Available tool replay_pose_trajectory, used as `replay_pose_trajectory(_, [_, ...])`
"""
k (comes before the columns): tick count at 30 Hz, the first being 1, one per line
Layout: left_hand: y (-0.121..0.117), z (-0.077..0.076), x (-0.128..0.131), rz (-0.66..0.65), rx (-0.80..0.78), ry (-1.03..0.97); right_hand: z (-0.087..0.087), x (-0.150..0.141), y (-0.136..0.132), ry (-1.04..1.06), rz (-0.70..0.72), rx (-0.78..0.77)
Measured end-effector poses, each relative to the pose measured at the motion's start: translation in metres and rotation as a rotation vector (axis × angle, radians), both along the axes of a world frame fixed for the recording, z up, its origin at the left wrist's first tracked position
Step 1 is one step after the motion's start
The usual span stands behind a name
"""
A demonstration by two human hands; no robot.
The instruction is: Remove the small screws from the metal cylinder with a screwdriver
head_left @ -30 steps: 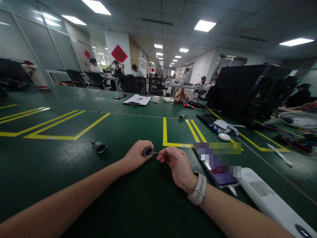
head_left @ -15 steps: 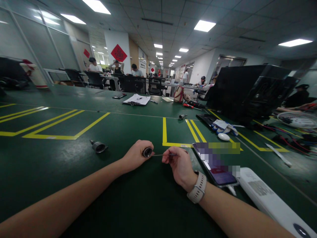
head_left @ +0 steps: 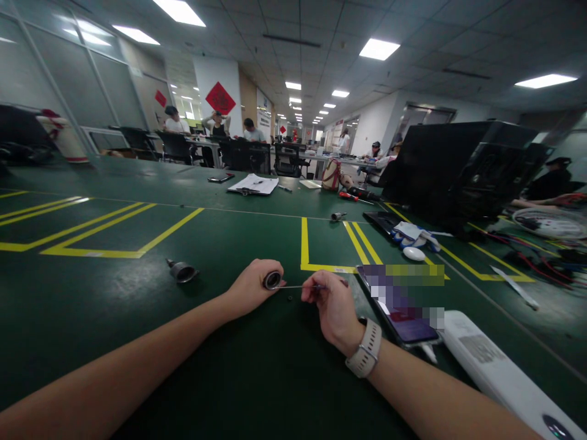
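Note:
My left hand (head_left: 254, 285) is closed around a round metal connector shell (head_left: 272, 280), its dark ringed opening facing me. Between my hands runs the slim metal shaft of a thin screwdriver (head_left: 293, 287), its tip at the shell's lower edge. My right hand (head_left: 331, 304), with a pale watch strap on the wrist, pinches the screwdriver; its handle is mostly hidden in the palm. On the green table just below the shaft lies a tiny dark part (head_left: 290, 298), too small to name. A similar metal connector shell (head_left: 183, 272) rests left of my left hand.
Right of my right hand lie a phone (head_left: 403, 305) with a cable and a white power strip-like case (head_left: 495, 366). Farther off are another metal part (head_left: 338, 216), gloves (head_left: 415, 234), a white mouse (head_left: 414, 253), a clipboard (head_left: 253, 184) and a black monitor (head_left: 440, 165). People sit beyond.
A tiny dark part now shows on the table below the screwdriver shaft, where none was visible before. Both hands keep their grips and have barely moved.

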State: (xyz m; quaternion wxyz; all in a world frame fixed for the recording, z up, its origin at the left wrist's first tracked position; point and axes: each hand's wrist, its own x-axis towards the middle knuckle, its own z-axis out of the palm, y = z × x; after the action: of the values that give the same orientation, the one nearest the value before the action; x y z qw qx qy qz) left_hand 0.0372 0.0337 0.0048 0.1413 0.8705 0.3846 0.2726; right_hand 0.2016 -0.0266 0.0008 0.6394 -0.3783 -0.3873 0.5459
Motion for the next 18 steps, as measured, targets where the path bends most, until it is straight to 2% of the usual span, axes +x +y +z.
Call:
replay_pose_trajectory(5, [-0.001,0.002,0.0,0.01,-0.015,0.008,0.005,0.001,-0.005,-0.095,0.022,0.103])
replay_pose_trajectory(10, [0.0,0.0,0.0,0.008,-0.017,-0.017,0.011,0.001,-0.012,-0.506,0.064,0.284])
replay_pose_trajectory(18, [0.002,-0.002,0.001,-0.021,0.03,-0.065,0.016,-0.001,-0.018,-0.879,-0.009,0.537])
